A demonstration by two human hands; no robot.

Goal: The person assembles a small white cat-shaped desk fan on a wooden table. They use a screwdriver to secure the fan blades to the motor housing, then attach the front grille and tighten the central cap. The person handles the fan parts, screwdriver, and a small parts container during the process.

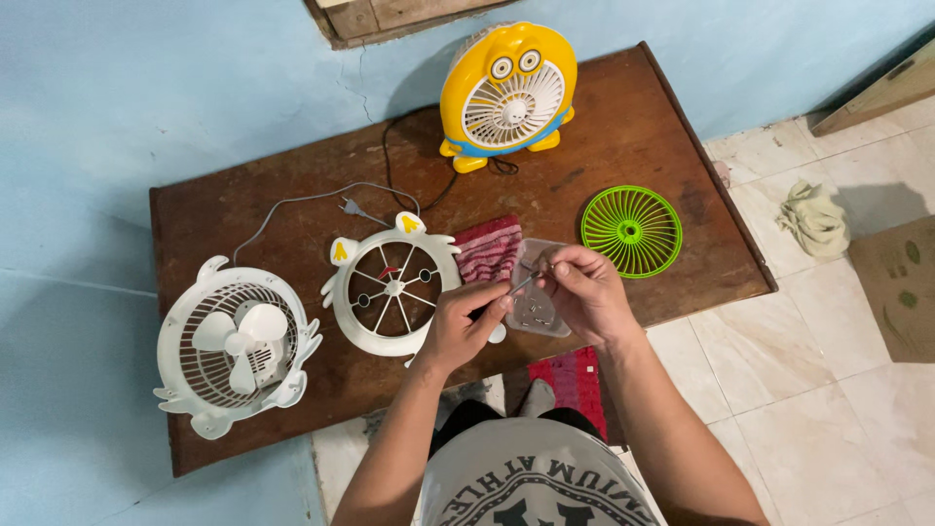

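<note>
1. Left hand closed around a slim tool, probably a screwdriver, over the near edge of the bench; handle buried in the fist, only the thin metal shaft visible.
2. Right hand just beside it, fingertips pinched shut at the tip of the shaft; something tiny possibly gripped there, too small to make out.
3. Directly under both hands, a small clear plastic tray by the near edge, partly covered by the fingers; little dark bits inside, not identifiable.
4. Touching the tray on its left, a folded red striped cloth, its near part hidden behind the left hand.
5. Left of the cloth, a white fan grille lying flat, with two yellow marks on its ears; near rim tucked under the left wrist.
6. At the near left corner, a white fan body on its back, blades exposed, lower edge hanging past the bench edge; grey cord trailing off toward the middle.
7. At the far edge, a yellow fan standing upright against the blue wall; its black cord partly hidden behind it.
8. Toward the right edge, a green round grille lying flat, well apart from the hands.
9. On the tiled floor to the right, a crumpled pale rag and a cardboard box cut off by the frame.
</note>
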